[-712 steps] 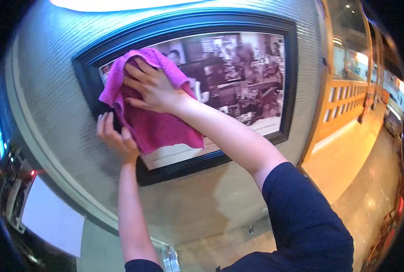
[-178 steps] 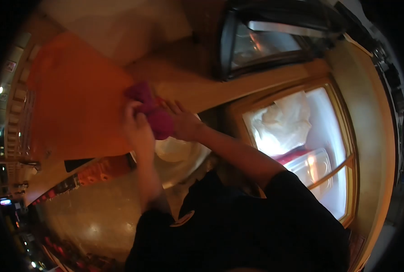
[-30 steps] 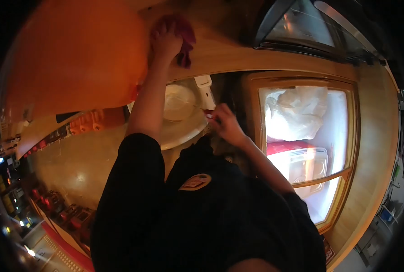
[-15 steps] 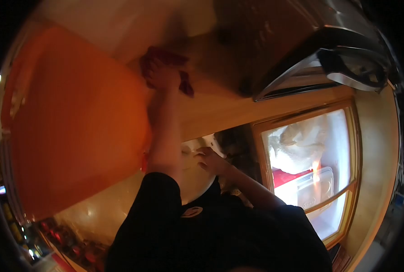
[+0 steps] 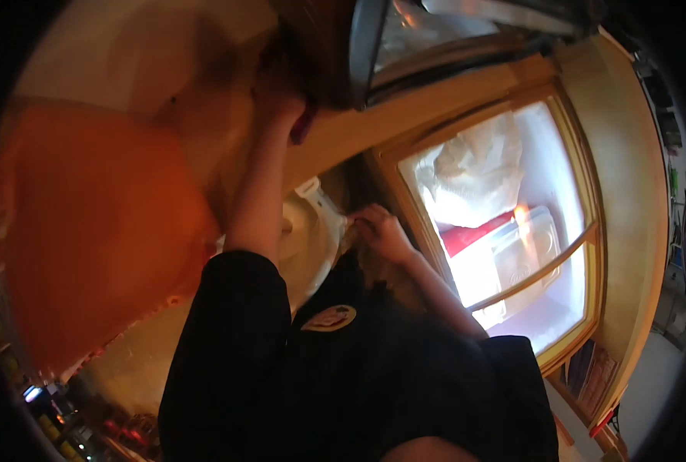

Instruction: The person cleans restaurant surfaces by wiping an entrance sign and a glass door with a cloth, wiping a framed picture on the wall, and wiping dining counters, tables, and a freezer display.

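My left hand (image 5: pixel 277 91) reaches far forward on the pale wooden surface, in shadow beside a dark appliance (image 5: pixel 324 46). A dark red cloth (image 5: pixel 303 127) shows under and beside the hand, pressed onto the surface; the fingers themselves are mostly lost in the dark. Nearer my body, my right hand (image 5: pixel 383 231) hovers at or touches the edge of a white rounded plastic piece (image 5: pixel 320 223), with its fingers bent and slightly apart. No object is visible in the right hand.
A large orange panel (image 5: pixel 89 231) stands at the left. On the right is a brightly lit wood-framed window or case (image 5: pixel 598 254) with a plastic bag (image 5: pixel 481 169) and a clear plastic container (image 5: pixel 528 250) behind it. Several reddish items, blurred, lie at lower left.
My left hand and the cloth have slid toward the appliance and are now darker and more hidden. The right hand has shifted right and up. The whole view has turned.
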